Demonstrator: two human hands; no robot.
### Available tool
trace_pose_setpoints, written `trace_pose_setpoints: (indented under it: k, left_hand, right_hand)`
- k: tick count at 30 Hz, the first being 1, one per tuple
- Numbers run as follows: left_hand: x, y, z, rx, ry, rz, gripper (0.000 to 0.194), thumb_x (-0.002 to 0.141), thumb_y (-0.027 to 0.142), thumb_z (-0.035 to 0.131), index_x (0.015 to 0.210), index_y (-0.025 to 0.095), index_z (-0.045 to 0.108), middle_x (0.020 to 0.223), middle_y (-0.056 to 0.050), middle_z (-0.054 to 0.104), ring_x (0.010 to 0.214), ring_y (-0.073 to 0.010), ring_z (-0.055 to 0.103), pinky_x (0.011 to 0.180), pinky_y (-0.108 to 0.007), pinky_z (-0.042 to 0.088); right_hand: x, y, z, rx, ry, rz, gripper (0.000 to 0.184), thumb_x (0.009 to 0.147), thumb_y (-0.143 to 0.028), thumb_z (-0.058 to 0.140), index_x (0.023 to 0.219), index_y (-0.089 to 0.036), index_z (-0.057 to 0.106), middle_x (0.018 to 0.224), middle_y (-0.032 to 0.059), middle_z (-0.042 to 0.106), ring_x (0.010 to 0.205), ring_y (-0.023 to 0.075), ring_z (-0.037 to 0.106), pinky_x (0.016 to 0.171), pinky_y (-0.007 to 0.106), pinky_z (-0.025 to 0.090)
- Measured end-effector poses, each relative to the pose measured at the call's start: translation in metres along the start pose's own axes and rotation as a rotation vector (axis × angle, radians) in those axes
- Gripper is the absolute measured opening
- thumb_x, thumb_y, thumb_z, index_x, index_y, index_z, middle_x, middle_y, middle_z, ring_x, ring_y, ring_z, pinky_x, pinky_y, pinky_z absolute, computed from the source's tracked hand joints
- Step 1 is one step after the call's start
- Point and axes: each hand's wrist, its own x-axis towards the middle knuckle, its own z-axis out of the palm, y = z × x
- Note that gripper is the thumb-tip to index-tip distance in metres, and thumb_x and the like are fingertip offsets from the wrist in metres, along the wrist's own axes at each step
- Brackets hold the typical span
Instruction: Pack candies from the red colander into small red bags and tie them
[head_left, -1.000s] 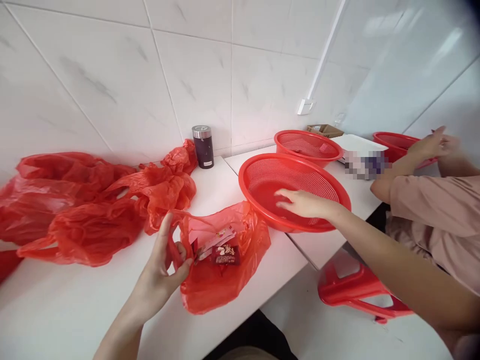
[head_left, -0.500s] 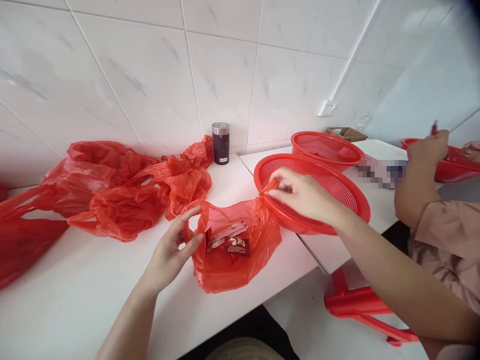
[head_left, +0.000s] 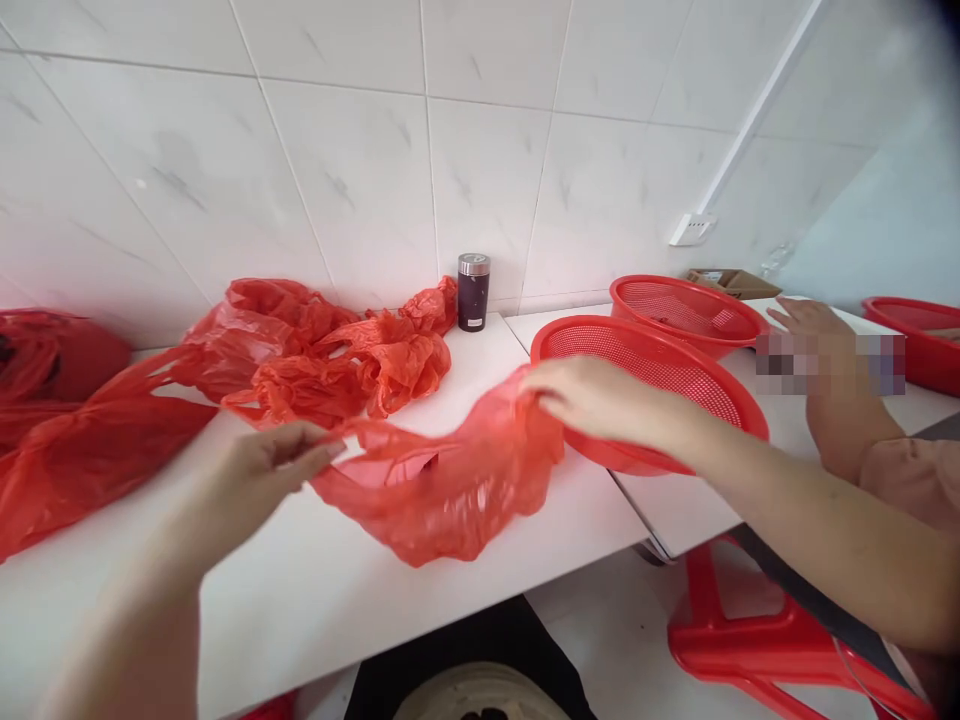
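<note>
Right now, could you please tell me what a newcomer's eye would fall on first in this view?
Probably the red plastic bag near the centre, held between the left hand and the right hand. Next might come the crumpled red bags behind it to the left and the large red mesh basket on the right. The dark tumbler stands out against the white tiled wall.
</note>
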Motion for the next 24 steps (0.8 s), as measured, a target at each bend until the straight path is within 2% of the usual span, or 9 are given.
trace_pose_setpoints:
  k: [3, 4, 8, 11, 15, 18, 20, 22, 24]
  left_hand:
    - [0.011, 0.037, -0.019, -0.385, 0.112, 0.055, 0.022, 0.079, 0.039, 0.068, 0.079, 0.018, 0.066, 0.074, 0.000, 0.064, 0.069, -0.0134, 0.053, 0.067, -0.026, 0.045]
    - [0.015, 0.050, -0.023, -0.524, 0.149, 0.087, 0.020, 0.082, 0.037, 0.065, 0.081, 0.017, 0.065, 0.075, -0.001, 0.064, 0.070, -0.0133, 0.053, 0.071, -0.028, 0.046]
    - [0.021, 0.085, -0.025, -0.662, 0.143, 0.201, 0.014, 0.088, 0.027, 0.060, 0.084, 0.014, 0.062, 0.075, -0.001, 0.061, 0.073, -0.0122, 0.054, 0.074, -0.028, 0.044]
    - [0.021, 0.090, -0.024, -0.630, 0.125, 0.265, 0.014, 0.088, 0.026, 0.060, 0.085, 0.013, 0.062, 0.076, -0.001, 0.060, 0.076, -0.0126, 0.055, 0.074, -0.026, 0.044]
    - [0.019, 0.089, -0.026, -0.654, 0.144, 0.255, 0.012, 0.088, 0.024, 0.060, 0.086, 0.013, 0.062, 0.077, 0.000, 0.060, 0.074, -0.0112, 0.054, 0.074, -0.026, 0.044]
    - [0.017, 0.091, -0.027, -0.703, 0.136, 0.272, 0.009, 0.087, 0.023, 0.062, 0.084, 0.014, 0.062, 0.081, 0.001, 0.061, 0.075, -0.0100, 0.054, 0.073, -0.023, 0.043]
    - [0.016, 0.094, -0.025, -0.737, 0.138, 0.314, 0.006, 0.086, 0.022, 0.064, 0.085, 0.016, 0.062, 0.088, 0.002, 0.063, 0.080, -0.0100, 0.056, 0.073, -0.022, 0.043]
    - [0.014, 0.096, -0.021, -0.748, 0.080, 0.342, 0.007, 0.086, 0.025, 0.064, 0.090, 0.020, 0.063, 0.099, 0.002, 0.066, 0.088, -0.0122, 0.059, 0.079, -0.026, 0.046]
    - [0.014, 0.098, -0.016, -0.706, -0.061, 0.334, 0.017, 0.087, 0.031, 0.062, 0.103, 0.025, 0.062, 0.107, 0.000, 0.066, 0.093, -0.0170, 0.061, 0.084, -0.034, 0.048]
  right_hand:
    - [0.015, -0.004, -0.042, -0.004, 0.238, -0.051, 0.030, 0.083, -0.011, 0.044, 0.099, -0.022, 0.067, 0.096, 0.0020, 0.068, 0.086, 0.0174, 0.062, 0.073, 0.031, 0.048]
    - [0.019, -0.004, -0.051, -0.015, 0.260, -0.063, 0.030, 0.083, -0.011, 0.043, 0.099, -0.021, 0.066, 0.096, 0.0021, 0.067, 0.084, 0.0171, 0.062, 0.073, 0.030, 0.048]
    - [0.025, 0.001, -0.068, -0.082, -0.070, -0.204, 0.024, 0.081, -0.013, 0.046, 0.087, -0.021, 0.068, 0.090, 0.0009, 0.066, 0.080, 0.0162, 0.061, 0.071, 0.029, 0.047]
    - [0.025, 0.003, -0.075, -0.103, 0.040, -0.194, 0.026, 0.082, -0.017, 0.046, 0.095, -0.021, 0.068, 0.099, 0.0019, 0.065, 0.087, 0.0172, 0.061, 0.076, 0.030, 0.047]
    - [0.023, -0.003, -0.084, -0.172, -0.092, -0.279, 0.029, 0.082, -0.014, 0.044, 0.093, -0.022, 0.069, 0.096, 0.0010, 0.065, 0.085, 0.0164, 0.061, 0.078, 0.031, 0.046]
    - [0.023, -0.009, -0.086, -0.131, 0.067, -0.271, 0.031, 0.082, -0.013, 0.042, 0.096, -0.021, 0.068, 0.099, 0.0022, 0.065, 0.090, 0.0171, 0.060, 0.078, 0.031, 0.046]
    - [0.023, -0.012, -0.085, -0.106, 0.058, -0.301, 0.031, 0.081, -0.012, 0.041, 0.094, -0.021, 0.068, 0.097, 0.0019, 0.065, 0.088, 0.0167, 0.060, 0.077, 0.030, 0.046]
    - [0.026, -0.014, -0.086, -0.077, -0.025, -0.348, 0.031, 0.080, -0.011, 0.041, 0.090, -0.021, 0.069, 0.093, 0.0008, 0.066, 0.084, 0.0153, 0.060, 0.076, 0.029, 0.046]
    - [0.030, -0.019, -0.087, 0.019, -0.004, -0.336, 0.029, 0.081, -0.011, 0.043, 0.092, -0.021, 0.068, 0.095, 0.0002, 0.066, 0.085, 0.0146, 0.061, 0.075, 0.029, 0.046]
